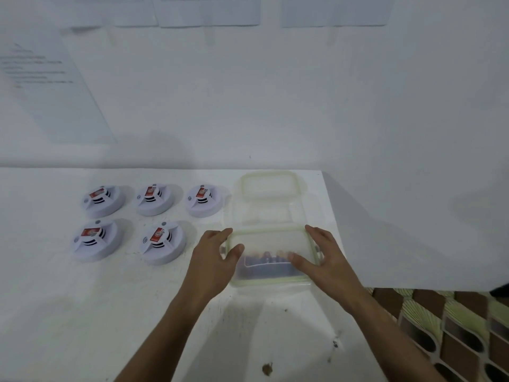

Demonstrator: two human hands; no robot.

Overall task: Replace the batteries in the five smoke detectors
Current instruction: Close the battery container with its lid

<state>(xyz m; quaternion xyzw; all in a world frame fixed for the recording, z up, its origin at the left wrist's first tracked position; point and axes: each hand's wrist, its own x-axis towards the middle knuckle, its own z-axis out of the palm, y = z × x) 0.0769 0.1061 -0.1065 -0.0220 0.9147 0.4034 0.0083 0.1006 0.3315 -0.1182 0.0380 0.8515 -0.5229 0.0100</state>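
**Hands flank lidded battery box, detectors untouched**

Detectors: five white smoke detectors (132,220) sit on the bench (82,312) in two rows, three behind, two in front, each with a red label on top, all left of both hands. None opened as far as can be seen.

Clear lidded container (271,256) with pale green rim lies between the hands, long axis running left-right; dark items inside look like batteries, blurred, can't confirm. Left hand (217,260) touches its left edge, fingers relaxed, thumb over the lid corner. Right hand (321,257) touches the right edge, fingers spread, not clenched. Neither clearly grips.

Likely step: unlatching or lifting the lid. Side clips lie right under the fingers. Left hand is nearer the detectors; front-right detector is just beside it.

Second clear container (268,194), apparently open, sits just behind, touching or nearly so. Bench edge is close on the right, tiled floor (454,326) beyond.
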